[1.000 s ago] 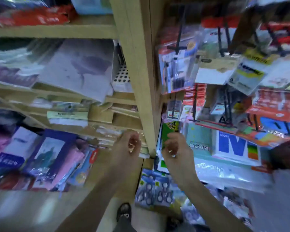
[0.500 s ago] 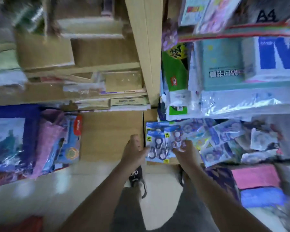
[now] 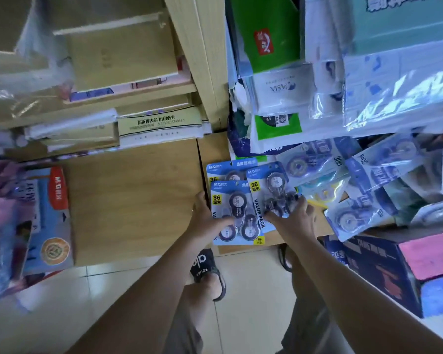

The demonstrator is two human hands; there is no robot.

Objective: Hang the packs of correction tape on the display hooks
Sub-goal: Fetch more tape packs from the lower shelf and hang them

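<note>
**Both hands on the correction tape packs at the low shelf**

A crowded stationery shop, seen from above: pale wooden shelving with a vertical post, stacked brown paper pads and envelopes on the upper left shelves, and a glossy tiled floor below. On the low wooden shelf right of the post lie three blue card-backed blister packs of black correction tape, overlapping near the shelf's front edge. To their right sprawls a loose heap of clear-and-blue single correction tape packs, under a stack of plastic-wrapped paper reams.

The left hand lies at the left edge of the front pack, thumb curled over its face, the grip closed round that edge. The right hand rests on the lower part of the right-hand pack, its fingers spread and bent over the blister; whether it has truly taken hold cannot be told.

A black slide sandal shows on the floor between the forearms. At the far left a blue boxed stationery set leans against the shelving, and a dark blue carton sits at the lower right.
</note>
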